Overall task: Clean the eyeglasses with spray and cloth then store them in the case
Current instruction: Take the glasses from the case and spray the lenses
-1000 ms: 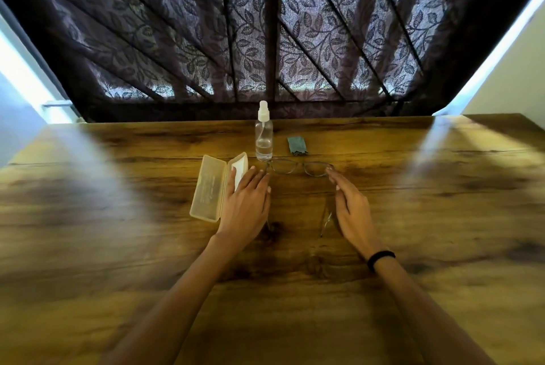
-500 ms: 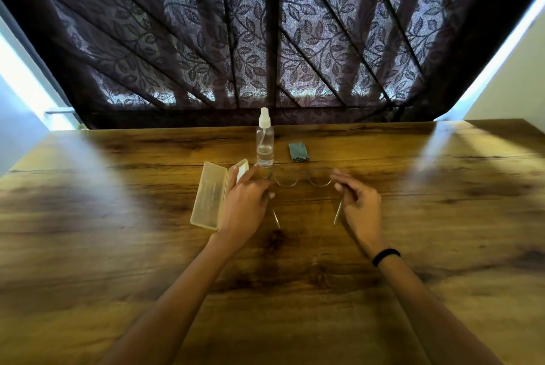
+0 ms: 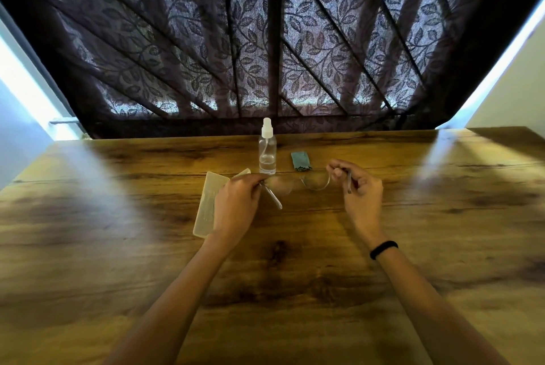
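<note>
Pinching the eyeglasses (image 3: 315, 182) at their two outer corners, the left hand (image 3: 236, 209) and the right hand (image 3: 358, 191) each close thumb and fingers on the frame near a hinge. The temples hang open toward the person. Holding it by both ends probably keeps fingertips off the lenses and steadies so light a frame. It seems raised just above the table (image 3: 295, 291), though the clear lenses make that hard to judge. Just beyond stands the spray bottle (image 3: 267, 156), upright, with the folded cloth (image 3: 300, 162) beside it, both within easy reach. The open case (image 3: 208, 206) lies partly behind the left hand. A second ago the glasses lay flat on the wood with both hands spread beside them; since then the fingers have closed and lifted.
</note>
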